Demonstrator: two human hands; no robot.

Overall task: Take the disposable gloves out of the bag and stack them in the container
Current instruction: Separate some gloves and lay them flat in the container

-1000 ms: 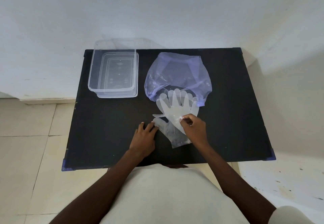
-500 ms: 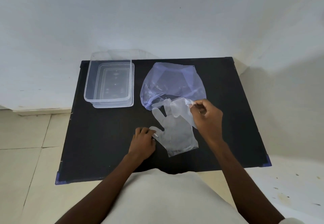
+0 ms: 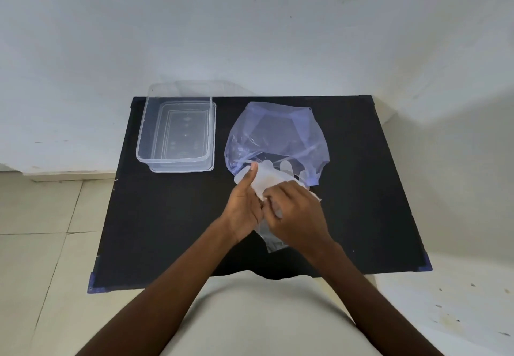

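Black table (image 3: 172, 225) against a white wall (image 3: 250, 35), tiled floor (image 3: 41, 230) on the left. Clear plastic container (image 3: 178, 133) sits at the far-left corner of the table, nothing visible inside; its lid or a second tray seems to lie under it, cannot tell which. Bluish translucent bag (image 3: 278, 133) lies toward the far edge, right of the container and apart from it, mouth facing the person.

Both hands meet near the middle of the table, just in front of the bag mouth. Left hand (image 3: 244, 205) pinches the upper part of a clear disposable glove (image 3: 267, 181), thumb up and pressed on the film. Right hand (image 3: 294, 211) is closed over the same glove from the right side, fingers curled onto it. The glove's cuff end hangs out below the hands (image 3: 274, 243), over the table. More glove fingertips (image 3: 285, 166) poke out at the bag mouth, touching the bag's rim.
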